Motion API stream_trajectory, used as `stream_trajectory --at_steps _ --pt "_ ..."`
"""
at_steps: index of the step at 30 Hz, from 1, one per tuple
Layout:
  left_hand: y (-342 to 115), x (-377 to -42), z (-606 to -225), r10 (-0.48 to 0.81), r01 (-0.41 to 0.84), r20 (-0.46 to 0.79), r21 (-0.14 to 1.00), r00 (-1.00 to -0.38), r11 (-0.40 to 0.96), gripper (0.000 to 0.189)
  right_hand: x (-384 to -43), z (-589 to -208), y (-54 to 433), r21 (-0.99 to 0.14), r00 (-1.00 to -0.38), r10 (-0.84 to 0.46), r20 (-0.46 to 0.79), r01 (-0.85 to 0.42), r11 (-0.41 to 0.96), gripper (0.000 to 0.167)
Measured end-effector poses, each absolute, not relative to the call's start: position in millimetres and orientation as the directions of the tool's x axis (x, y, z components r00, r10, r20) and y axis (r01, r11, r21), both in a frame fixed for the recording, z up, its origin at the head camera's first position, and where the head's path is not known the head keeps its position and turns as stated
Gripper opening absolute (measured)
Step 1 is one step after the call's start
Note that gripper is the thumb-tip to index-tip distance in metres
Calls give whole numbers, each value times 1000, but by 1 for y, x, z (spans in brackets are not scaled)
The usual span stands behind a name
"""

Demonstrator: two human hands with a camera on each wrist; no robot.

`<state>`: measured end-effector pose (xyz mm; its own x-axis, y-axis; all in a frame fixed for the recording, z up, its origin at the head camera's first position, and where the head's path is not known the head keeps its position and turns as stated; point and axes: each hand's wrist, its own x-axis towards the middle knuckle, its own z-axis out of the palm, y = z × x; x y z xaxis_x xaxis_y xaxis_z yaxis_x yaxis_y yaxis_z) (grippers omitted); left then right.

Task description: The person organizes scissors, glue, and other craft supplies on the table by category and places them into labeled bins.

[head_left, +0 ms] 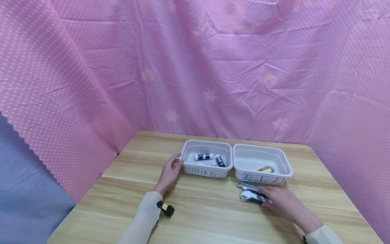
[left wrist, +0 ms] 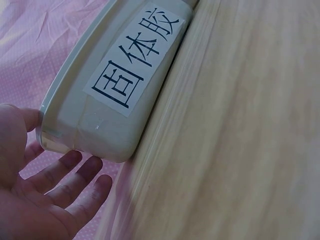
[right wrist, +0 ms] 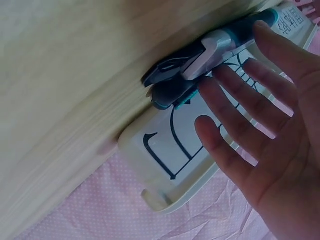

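My left hand (head_left: pixel 170 172) rests at the left end of a white bin (head_left: pixel 224 173) labelled 固体胶. In the left wrist view its thumb is at the rim while the other fingers spread loosely by the corner. Inside that bin lie glue sticks (head_left: pixel 203 157). On the right, my right hand (head_left: pixel 283 203) reaches over a silver utility knife (head_left: pixel 247 185) and a white-and-black utility knife (head_left: pixel 248 195). The right wrist view shows fairly straight fingers, with the thumb and fingertips right at a dark knife with teal parts (right wrist: pixel 240 35).
A second white bin (head_left: pixel 259 152), labelled 美工刀, stands beside the first, just behind the knives, with a yellow utility knife (head_left: pixel 265 169) in it. Both stand on a wooden table (head_left: pixel 201 210). Pink dotted cloth (head_left: pixel 213 67) hangs around the back and sides.
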<state>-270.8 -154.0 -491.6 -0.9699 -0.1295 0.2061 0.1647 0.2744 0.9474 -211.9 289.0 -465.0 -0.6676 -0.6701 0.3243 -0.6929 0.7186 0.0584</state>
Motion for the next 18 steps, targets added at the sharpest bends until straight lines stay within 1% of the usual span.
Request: stream_trajectory --at_steps 4,11,14,18 --pt "-154 -271 -492 -131 158 199 949 -971 273 49 -211 -465 285 99 -632 -700 333 -715 692 41" --pt "-153 -270 -491 -135 160 203 947 -970 279 48 -209 -465 281 91 -652 -696 300 -707 701 42" --pt "-153 -270 -490 -134 160 203 947 -970 279 48 -207 -465 280 73 -652 -700 290 -715 696 43" --pt "-153 -269 -490 -132 167 211 943 -968 287 47 -205 -464 278 28 -668 -692 274 -713 700 41"
